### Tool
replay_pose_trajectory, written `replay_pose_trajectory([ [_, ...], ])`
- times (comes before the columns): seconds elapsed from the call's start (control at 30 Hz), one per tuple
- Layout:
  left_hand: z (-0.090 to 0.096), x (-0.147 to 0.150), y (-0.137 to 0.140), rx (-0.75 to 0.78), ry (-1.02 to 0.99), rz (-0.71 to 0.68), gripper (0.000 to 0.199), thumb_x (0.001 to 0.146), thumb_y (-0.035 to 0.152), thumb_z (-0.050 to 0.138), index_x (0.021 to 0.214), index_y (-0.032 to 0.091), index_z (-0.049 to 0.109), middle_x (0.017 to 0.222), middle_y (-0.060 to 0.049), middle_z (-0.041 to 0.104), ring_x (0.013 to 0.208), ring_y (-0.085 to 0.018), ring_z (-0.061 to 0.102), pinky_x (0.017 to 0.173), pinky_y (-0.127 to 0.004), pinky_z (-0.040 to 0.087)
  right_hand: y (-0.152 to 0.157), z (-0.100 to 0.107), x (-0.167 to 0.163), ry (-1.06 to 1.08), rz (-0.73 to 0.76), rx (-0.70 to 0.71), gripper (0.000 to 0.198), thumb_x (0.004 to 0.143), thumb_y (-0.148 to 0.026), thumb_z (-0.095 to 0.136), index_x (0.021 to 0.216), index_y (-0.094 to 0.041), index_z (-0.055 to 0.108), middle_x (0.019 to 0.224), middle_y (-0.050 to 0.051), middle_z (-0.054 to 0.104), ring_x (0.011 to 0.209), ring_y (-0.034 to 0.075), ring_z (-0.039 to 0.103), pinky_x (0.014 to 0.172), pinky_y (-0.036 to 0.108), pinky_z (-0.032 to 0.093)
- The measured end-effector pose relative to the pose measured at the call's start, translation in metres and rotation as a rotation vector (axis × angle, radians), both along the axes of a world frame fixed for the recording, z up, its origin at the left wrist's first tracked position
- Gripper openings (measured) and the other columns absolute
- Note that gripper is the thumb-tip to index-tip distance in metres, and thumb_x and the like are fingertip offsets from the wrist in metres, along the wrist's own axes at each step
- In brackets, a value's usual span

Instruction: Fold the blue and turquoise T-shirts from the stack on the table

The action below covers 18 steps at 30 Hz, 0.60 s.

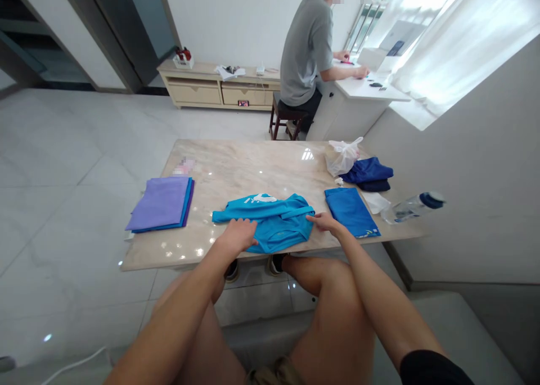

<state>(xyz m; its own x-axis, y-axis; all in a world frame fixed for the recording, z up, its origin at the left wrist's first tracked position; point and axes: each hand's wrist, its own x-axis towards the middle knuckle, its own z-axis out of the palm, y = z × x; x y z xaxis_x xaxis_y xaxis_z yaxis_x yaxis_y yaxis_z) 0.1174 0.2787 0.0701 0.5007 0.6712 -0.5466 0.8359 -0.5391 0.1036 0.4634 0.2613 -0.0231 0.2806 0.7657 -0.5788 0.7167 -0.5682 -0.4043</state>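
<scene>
A bright blue long-sleeved shirt [280,227] with a white print lies partly folded near the table's front edge, one sleeve laid across it. My left hand [239,237] is on its near left side, fingers curled onto the fabric. At the right edge, by the folded sleeve, my right hand [324,222] pinches the cloth between thumb and fingers. To the right of that hand lies a folded darker blue garment [351,211] with a small pattern along its lower edge. Over on the left is a stack of folded purple and blue cloths [162,202].
The marble-patterned table [253,157] also bears a white plastic bag [342,157], a navy cloth bundle [368,172] and a clear bottle [411,207] lying tilted at the right. Beyond it, a person in grey [307,47] sits at a white desk [358,89].
</scene>
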Motion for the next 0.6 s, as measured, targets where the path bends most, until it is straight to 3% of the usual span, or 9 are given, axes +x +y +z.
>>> replay_pose_trajectory([
  [0.17, -0.001, 0.006, 0.003, -0.038, -0.022, -0.028, 0.050, 0.102, 0.043, 0.072, 0.146, 0.020, 0.069, 0.147, -0.022, 0.073, 0.138, -0.043, 0.069, 0.114, -0.051, 0.055, -0.007, -0.001, -0.009, -0.034, 0.059, 0.000, 0.040, 0.095, -0.052, 0.080, 0.071, -0.025, 0.062, 0.066, 0.003, 0.065, 0.075, 0.025, 0.070, 0.064, 0.031, 0.056],
  [0.37, 0.000, 0.006, -0.001, 0.018, -0.001, 0.036, 0.052, 0.097, 0.038, 0.079, 0.144, 0.018, 0.073, 0.146, -0.024, 0.074, 0.137, -0.046, 0.068, 0.114, -0.052, 0.055, -0.006, 0.007, -0.020, -0.068, 0.091, 0.140, 0.024, 0.091, -0.032, 0.078, 0.071, -0.026, 0.065, 0.080, 0.006, 0.077, 0.089, 0.031, 0.077, 0.081, 0.039, 0.063],
  [0.47, 0.004, 0.006, -0.009, 0.056, -0.018, 0.037, 0.048, 0.098, 0.039, 0.078, 0.142, 0.020, 0.073, 0.142, -0.022, 0.075, 0.136, -0.044, 0.069, 0.111, -0.051, 0.056, 0.003, 0.010, -0.032, -0.105, 0.042, 0.259, 0.002, 0.091, -0.022, 0.070, 0.091, -0.022, 0.072, 0.100, 0.010, 0.082, 0.101, 0.032, 0.078, 0.091, 0.041, 0.063],
  [0.6, 0.009, 0.006, -0.009, 0.168, -0.048, 0.094, 0.042, 0.100, 0.032, 0.074, 0.138, 0.015, 0.073, 0.136, -0.026, 0.075, 0.129, -0.044, 0.072, 0.105, -0.053, 0.058, 0.023, 0.018, -0.058, -0.125, -0.015, 0.470, 0.032, 0.095, -0.015, 0.056, 0.124, -0.017, 0.069, 0.135, 0.018, 0.077, 0.130, 0.030, 0.072, 0.109, 0.041, 0.057],
])
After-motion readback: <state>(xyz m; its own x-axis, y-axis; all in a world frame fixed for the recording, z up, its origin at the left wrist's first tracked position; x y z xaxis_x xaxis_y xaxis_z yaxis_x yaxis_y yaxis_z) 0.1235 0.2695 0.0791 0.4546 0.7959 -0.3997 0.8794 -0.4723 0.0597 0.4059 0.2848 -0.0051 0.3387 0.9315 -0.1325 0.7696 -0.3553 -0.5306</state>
